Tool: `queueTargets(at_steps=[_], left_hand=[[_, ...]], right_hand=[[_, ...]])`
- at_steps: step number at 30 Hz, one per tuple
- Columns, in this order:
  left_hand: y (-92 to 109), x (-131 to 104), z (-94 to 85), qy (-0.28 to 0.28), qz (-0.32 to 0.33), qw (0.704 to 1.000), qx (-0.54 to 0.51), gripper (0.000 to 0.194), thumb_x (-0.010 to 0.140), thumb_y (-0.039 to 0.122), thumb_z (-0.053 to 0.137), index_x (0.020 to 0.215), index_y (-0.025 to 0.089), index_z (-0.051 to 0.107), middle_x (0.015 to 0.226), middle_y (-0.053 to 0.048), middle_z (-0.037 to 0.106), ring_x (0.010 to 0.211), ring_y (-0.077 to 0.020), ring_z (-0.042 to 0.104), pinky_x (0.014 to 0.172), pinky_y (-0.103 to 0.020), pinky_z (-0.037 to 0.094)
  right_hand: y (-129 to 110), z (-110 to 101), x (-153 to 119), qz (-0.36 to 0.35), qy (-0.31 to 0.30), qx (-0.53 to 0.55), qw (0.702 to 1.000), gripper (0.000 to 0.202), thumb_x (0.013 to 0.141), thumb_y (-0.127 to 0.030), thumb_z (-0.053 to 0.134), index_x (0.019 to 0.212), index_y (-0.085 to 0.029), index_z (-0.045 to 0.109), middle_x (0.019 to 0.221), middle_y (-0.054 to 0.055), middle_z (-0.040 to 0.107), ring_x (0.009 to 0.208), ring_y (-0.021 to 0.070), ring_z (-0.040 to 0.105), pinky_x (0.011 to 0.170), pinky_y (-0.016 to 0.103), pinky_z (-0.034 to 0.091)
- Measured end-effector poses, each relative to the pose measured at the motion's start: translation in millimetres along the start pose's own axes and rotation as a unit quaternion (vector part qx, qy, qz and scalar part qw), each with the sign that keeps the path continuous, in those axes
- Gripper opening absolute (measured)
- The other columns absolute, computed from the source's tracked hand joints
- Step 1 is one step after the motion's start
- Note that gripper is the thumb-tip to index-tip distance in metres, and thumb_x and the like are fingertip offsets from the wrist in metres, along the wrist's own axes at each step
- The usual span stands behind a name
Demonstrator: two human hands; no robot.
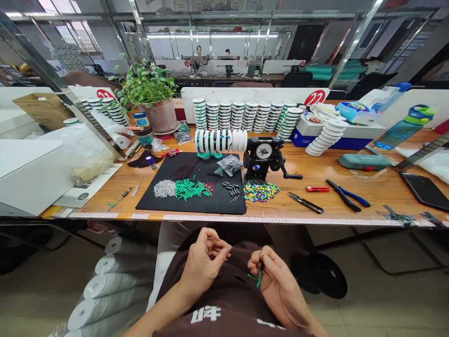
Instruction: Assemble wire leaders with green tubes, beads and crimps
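Note:
Over my lap, below the table edge, my left hand (206, 255) pinches something tiny and pale between thumb and forefinger, too small to name. To its right my right hand (271, 276) is closed on a small dark piece with green tubing (259, 279) hanging below the fingers. The two hands are apart. On the table ahead lies a black mat (150, 199) bearing silvery small parts (164, 188), green tubes (189, 189), red pieces (207, 187) and small dark parts (231, 188). Colourful beads (261, 192) sit just right of the mat.
A hand-cranked black device (263, 157) carries white spools (220, 140). Tweezers (305, 202), a red lighter (317, 189), pliers (347, 194) and a phone (426, 189) lie rightward. Behind stand stacked spools (250, 117) and a potted plant (159, 114). White rolls (93, 285) rest below left.

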State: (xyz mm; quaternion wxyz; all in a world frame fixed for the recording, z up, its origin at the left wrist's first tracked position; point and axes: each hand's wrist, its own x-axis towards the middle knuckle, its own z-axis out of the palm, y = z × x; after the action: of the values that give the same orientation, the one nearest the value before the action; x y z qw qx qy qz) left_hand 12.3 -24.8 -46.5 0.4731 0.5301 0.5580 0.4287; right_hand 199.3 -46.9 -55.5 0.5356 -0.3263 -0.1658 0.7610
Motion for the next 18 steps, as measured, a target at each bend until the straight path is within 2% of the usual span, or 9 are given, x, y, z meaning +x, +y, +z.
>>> queueTargets(at_steps=[4,8,18], left_hand=[[-1,3,-1.3,0.018,-0.033,0.998,-0.055,0.034,0.084,0.032,0.072,0.089,0.024,0.040,0.080,-0.001,0.074,0.068,-0.0185,0.074,0.065,-0.029,0.059],[-1,5,-1.7,0.041,-0.031,0.996,-0.076,0.034,0.082,0.032,0.075,0.086,0.023,0.042,0.078,0.000,0.073,0.068,-0.0172,0.073,0.066,-0.028,0.060],[-4,2,-4.1,0.052,0.018,0.998,0.005,0.024,0.086,0.030,0.072,0.087,0.022,0.050,0.083,-0.002,0.075,0.074,-0.0183,0.073,0.069,-0.029,0.061]], right_hand=[[-3,-6,-6,0.010,0.010,-0.008,1.000,0.026,0.079,-0.038,0.084,0.078,-0.018,0.067,0.084,0.003,0.066,0.080,0.0159,0.061,0.070,0.025,0.049],[-1,-13,-11,0.045,0.011,-0.005,0.999,0.029,0.076,-0.038,0.087,0.075,-0.018,0.066,0.083,0.003,0.066,0.077,0.0152,0.062,0.070,0.025,0.050],[5,-17,-10,0.053,0.007,0.007,0.999,0.026,0.077,-0.034,0.086,0.076,-0.016,0.067,0.082,0.003,0.068,0.076,0.0141,0.064,0.068,0.022,0.051]])
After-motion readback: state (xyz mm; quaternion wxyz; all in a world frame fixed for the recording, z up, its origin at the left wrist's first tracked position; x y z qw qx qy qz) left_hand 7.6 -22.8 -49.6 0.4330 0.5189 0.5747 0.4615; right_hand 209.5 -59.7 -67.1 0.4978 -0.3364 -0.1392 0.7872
